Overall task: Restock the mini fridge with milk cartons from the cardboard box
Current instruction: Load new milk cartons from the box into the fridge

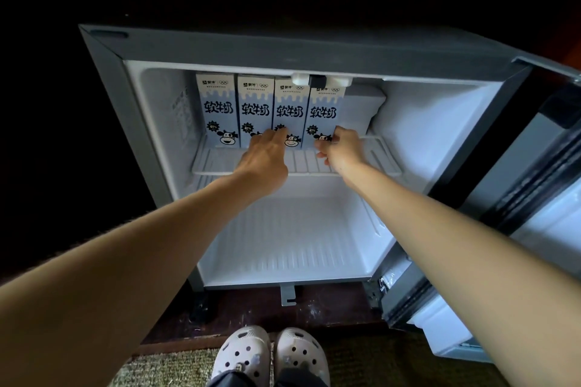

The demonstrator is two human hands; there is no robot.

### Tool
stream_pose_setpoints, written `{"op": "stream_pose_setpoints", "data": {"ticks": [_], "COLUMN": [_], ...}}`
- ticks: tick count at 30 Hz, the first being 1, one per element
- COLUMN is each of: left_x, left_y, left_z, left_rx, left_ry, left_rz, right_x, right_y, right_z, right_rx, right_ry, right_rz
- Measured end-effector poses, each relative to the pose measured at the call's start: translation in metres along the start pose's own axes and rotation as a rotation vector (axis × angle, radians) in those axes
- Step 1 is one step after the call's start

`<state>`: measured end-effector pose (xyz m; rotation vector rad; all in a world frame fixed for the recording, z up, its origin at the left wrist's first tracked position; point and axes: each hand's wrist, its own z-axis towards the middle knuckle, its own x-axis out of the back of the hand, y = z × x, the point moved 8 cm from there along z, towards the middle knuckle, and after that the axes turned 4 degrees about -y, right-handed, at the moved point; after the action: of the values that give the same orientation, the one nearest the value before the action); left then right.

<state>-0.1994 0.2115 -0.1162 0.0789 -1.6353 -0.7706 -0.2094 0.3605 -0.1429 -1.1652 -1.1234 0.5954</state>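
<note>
Milk cartons point(254, 104) upright mid-frame, immediately beyond both hands: left hand point(267, 154) straight-fingered against them, right hand point(342, 148) curled at rightmost carton point(325, 110), grip indeterminate.

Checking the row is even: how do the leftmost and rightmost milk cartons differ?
The leftmost carton stands untouched, its front fully visible; the rightmost carton has the right hand at its base. The rightmost's top sits behind the white control unit; the leftmost's is unobstructed. Both stand upright on the upper shelf, same cow design.
</note>
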Motion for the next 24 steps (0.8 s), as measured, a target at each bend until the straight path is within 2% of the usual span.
{"op": "stream_pose_setpoints", "data": {"ticks": [4, 9, 14, 18, 24], "left_x": [-0.002, -0.005, 0.005, 0.028, 0.086], "left_y": [0.000, -0.001, -0.007, -0.019, -0.065], "left_z": [0.001, -0.004, -0.030, -0.075, -0.179], "left_rx": [-0.030, -0.013, 0.036, 0.100, 0.249], "left_ry": [0.000, -0.058, -0.075, -0.006, 0.085], "left_rz": [0.024, -0.010, -0.088, -0.079, -0.065], "right_x": [0.002, 0.001, -0.006, -0.033, -0.073], "right_y": [0.000, -0.003, -0.015, -0.036, -0.098], "right_z": [0.001, -0.005, -0.045, -0.106, -0.218], "right_rx": [0.026, -0.005, -0.121, -0.118, 0.066], "right_ry": [0.103, 0.095, 0.103, -0.011, -0.276], "right_rz": [-0.091, -0.153, -0.209, -0.288, -0.345]}}
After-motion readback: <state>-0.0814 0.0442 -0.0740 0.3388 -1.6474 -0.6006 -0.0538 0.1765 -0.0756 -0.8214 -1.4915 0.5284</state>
